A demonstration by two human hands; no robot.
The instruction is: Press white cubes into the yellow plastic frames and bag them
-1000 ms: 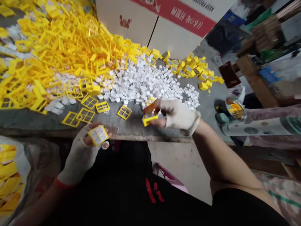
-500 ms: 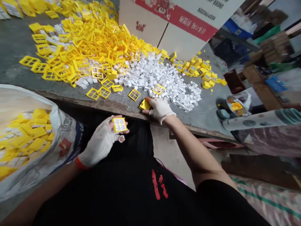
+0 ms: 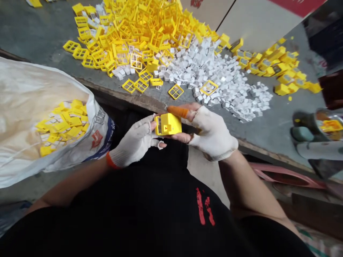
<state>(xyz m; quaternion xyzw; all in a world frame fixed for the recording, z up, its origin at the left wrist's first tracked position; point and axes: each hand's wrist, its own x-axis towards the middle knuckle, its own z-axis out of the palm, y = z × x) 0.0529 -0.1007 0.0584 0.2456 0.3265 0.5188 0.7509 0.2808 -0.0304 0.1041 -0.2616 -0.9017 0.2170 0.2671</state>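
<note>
In front of my body, both hands meet at one small yellow plastic box. My right hand (image 3: 214, 134), in a white glove with bare fingertips and an orange cover on one finger, pinches the yellow plastic box (image 3: 174, 124) from the right. A knob-like bump stands on its upper face. My left hand (image 3: 135, 141), gloved in white with an orange cuff, holds the yellow window-like frame (image 3: 158, 125) against the box's left side. Most of that frame and any white pieces in it are hidden by the box and my fingers.
Yellow frames (image 3: 134, 28) and small white pieces (image 3: 211, 67) lie heaped on the grey table (image 3: 50, 43). Yellow boxes (image 3: 284, 64) sit at the right, by a white carton (image 3: 246, 25). A white sack (image 3: 24, 92) on the left contains yellow-and-white parts.
My right hand has lifted the yellow box off the table edge and brought it left onto the frame in my left hand. The camera view has shifted, too.
</note>
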